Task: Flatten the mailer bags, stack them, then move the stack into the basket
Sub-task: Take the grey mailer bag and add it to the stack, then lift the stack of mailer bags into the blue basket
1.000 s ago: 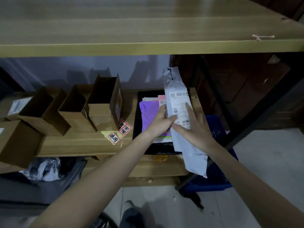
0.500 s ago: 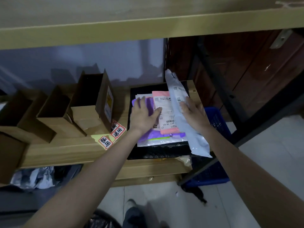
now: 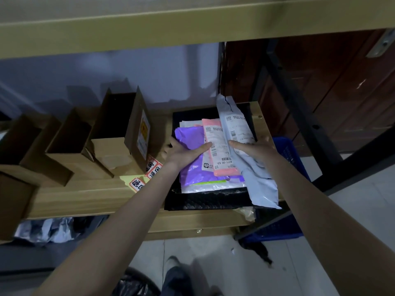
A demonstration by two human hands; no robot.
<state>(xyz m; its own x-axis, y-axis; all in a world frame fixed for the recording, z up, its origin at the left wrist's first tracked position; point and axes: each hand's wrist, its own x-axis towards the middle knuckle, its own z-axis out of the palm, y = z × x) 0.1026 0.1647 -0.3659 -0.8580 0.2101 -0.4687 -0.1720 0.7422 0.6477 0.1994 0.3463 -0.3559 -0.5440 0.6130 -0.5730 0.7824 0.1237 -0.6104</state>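
A stack of mailer bags lies on the right end of the wooden shelf (image 3: 89, 197): a black mailer (image 3: 209, 202) at the bottom, then a white one, a purple mailer (image 3: 192, 174) and a pink mailer (image 3: 222, 161) with a label. My left hand (image 3: 183, 153) rests palm down on the purple mailer, thumb touching the pink one. My right hand (image 3: 254, 149) holds a long grey mailer (image 3: 261, 184) that lies along the stack's right side and overhangs the shelf's front edge. The blue basket (image 3: 288, 150) stands on the floor to the right, partly hidden.
Several open cardboard boxes (image 3: 119, 133) stand on the shelf to the left, with red-and-white stickers (image 3: 152, 167) beside the stack. An upper shelf board (image 3: 192, 24) hangs overhead. A black shelf post (image 3: 299, 107) stands between stack and basket. Crumpled bags (image 3: 47, 229) lie below.
The grey mailer, held upright a second ago, has come down onto the stack's right side. My left hand let go of it and moved onto the purple mailer.
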